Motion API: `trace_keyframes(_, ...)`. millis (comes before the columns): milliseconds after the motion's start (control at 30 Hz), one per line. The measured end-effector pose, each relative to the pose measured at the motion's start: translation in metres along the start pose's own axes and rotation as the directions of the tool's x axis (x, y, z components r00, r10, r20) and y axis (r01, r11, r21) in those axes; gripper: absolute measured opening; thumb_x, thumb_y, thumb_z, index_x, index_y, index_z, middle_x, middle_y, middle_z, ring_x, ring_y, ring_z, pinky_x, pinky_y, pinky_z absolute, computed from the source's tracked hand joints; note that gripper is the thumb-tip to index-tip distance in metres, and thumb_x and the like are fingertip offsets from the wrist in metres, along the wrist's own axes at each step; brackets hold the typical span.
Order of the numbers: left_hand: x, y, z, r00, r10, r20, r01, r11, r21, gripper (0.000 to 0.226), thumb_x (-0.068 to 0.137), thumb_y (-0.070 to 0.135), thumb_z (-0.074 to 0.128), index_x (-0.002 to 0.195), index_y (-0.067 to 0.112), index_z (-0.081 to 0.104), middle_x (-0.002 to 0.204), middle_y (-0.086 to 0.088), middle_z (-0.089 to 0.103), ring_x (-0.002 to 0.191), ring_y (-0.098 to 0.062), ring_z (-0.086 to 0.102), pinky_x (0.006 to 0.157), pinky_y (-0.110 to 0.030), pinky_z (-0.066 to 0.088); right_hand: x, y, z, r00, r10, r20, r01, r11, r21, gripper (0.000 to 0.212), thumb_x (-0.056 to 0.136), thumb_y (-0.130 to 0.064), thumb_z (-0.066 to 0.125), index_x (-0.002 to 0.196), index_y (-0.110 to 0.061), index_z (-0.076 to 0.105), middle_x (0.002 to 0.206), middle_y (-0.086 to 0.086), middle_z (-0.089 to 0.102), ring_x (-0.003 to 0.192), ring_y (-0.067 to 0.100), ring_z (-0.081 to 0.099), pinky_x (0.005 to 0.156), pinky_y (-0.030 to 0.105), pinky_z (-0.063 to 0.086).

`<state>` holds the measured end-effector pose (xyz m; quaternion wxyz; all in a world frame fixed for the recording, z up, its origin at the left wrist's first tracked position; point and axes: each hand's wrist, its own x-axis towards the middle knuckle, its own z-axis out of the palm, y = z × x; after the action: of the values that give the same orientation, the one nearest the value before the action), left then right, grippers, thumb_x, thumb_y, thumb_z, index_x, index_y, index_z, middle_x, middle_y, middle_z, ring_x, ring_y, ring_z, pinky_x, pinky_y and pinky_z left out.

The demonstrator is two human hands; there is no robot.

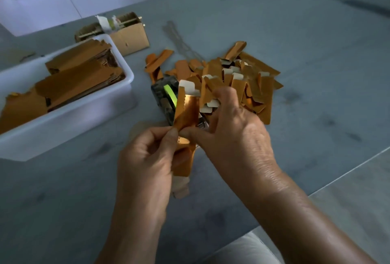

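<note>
Both my hands hold one flat orange-gold card box blank (186, 114) upright above the grey table. My left hand (145, 166) pinches its lower left edge between thumb and forefinger. My right hand (234, 135) pinches the same blank from the right, thumb against its lower part, fingers curled behind it. The blank's white inner tab shows at its top. Behind it lies a loose pile of several more orange blanks (236, 78).
A white plastic tub (69, 120) at the left holds stacked orange blanks. A dark device with a green stripe (166, 95) lies behind the held blank. A small cardboard box (128, 36) with parts stands further back. The table edge (348, 171) runs at the right.
</note>
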<state>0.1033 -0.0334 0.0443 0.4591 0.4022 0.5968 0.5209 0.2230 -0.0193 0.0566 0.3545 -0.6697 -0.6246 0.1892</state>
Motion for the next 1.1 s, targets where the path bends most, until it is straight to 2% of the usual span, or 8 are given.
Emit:
trace_keyframes(200,0.001,0.001,-0.003,0.995,-0.034,0.091,0.034,0.999,-0.004,0.015,0.089,0.014,0.060,0.080,0.015,0.072,0.076,-0.006,0.073,0.072,-0.024,0.071,0.064,-0.034,0.059,-0.001,0.003,0.007,0.997,0.022,0.070,-0.038,0.972,0.232,0.034,0.078,-0.030,0.073,0.107,-0.027,0.056,0.081,-0.013,0.063,0.075,0.002,0.061,0.067,0.020,0.054)
trace_keyframes(400,0.008,0.008,-0.015,0.980,-0.044,0.196,0.034,0.998,0.051,0.014,0.091,0.018,0.057,0.099,0.017,0.069,0.084,0.001,0.075,0.071,-0.009,0.072,0.047,-0.016,0.049,0.013,0.011,0.006,0.983,-0.030,0.181,-0.043,0.922,0.385,0.017,0.086,-0.023,0.065,0.100,-0.031,0.063,0.076,-0.006,0.066,0.070,0.006,0.064,0.063,0.023,0.054)
trace_keyframes(533,0.029,0.000,-0.050,0.991,0.132,-0.029,-0.107,0.899,0.425,0.009,0.093,0.021,0.059,0.093,0.027,0.067,0.082,0.009,0.073,0.083,-0.009,0.071,0.057,-0.021,0.051,0.049,0.030,-0.004,0.998,0.060,-0.029,-0.051,0.969,0.243,0.019,0.092,-0.033,0.053,0.079,-0.022,0.059,0.064,0.001,0.057,0.051,0.009,0.051,0.042,0.016,0.042)
trace_keyframes(633,0.037,-0.016,-0.066,0.990,0.087,-0.113,0.031,0.640,0.768,0.024,0.086,0.041,0.064,0.096,0.020,0.066,0.086,0.008,0.065,0.090,-0.020,0.063,0.070,-0.029,0.041,0.079,0.047,-0.009,0.986,0.126,-0.113,-0.136,0.987,-0.090,0.024,0.093,-0.037,0.047,0.088,-0.016,0.057,0.084,0.007,0.056,0.075,0.021,0.053,0.058,0.025,0.042)
trace_keyframes(733,0.038,-0.032,-0.065,0.993,-0.071,-0.094,0.117,0.633,0.766,0.045,0.076,0.052,0.071,0.080,0.008,0.060,0.079,-0.006,0.061,0.088,-0.032,0.062,0.071,-0.039,0.045,0.077,0.048,-0.007,0.974,0.131,-0.184,-0.153,0.982,-0.108,0.034,0.091,-0.026,0.051,0.124,-0.016,0.055,0.123,0.010,0.050,0.109,0.030,0.050,0.083,0.033,0.041)
trace_keyframes(900,0.052,-0.040,-0.063,0.990,-0.134,-0.052,0.123,0.604,0.787,0.044,0.072,0.043,0.078,0.073,0.006,0.053,0.069,-0.002,0.052,0.068,-0.019,0.053,0.053,-0.030,0.029,0.030,0.022,0.013,0.975,-0.137,-0.173,0.141,0.990,0.011,0.020,0.089,-0.016,0.060,0.108,-0.015,0.066,0.101,-0.004,0.056,0.082,0.007,0.049,0.068,-0.003,0.034)
trace_keyframes(1033,0.059,-0.042,-0.070,0.976,-0.189,-0.110,0.213,0.710,0.671,0.037,0.071,0.030,0.083,0.093,0.005,0.067,0.088,-0.010,0.068,0.085,-0.025,0.063,0.069,-0.032,0.046,0.005,0.012,0.026,0.982,-0.186,-0.013,0.187,0.978,0.090,0.018,0.090,-0.012,0.060,0.105,-0.015,0.068,0.100,-0.003,0.063,0.085,0.011,0.059,0.070,0.012,0.047)
trace_keyframes(1100,0.061,-0.041,-0.076,0.968,-0.225,-0.113,0.248,0.772,0.586,0.027,0.072,0.020,0.083,0.084,0.002,0.066,0.071,-0.010,0.068,0.067,-0.021,0.062,0.069,-0.035,0.050,0.001,0.009,0.028,0.976,-0.216,-0.027,0.218,0.972,0.090,0.017,0.090,-0.010,0.060,0.104,-0.013,0.068,0.100,-0.001,0.063,0.086,0.013,0.060,0.073,0.021,0.051)
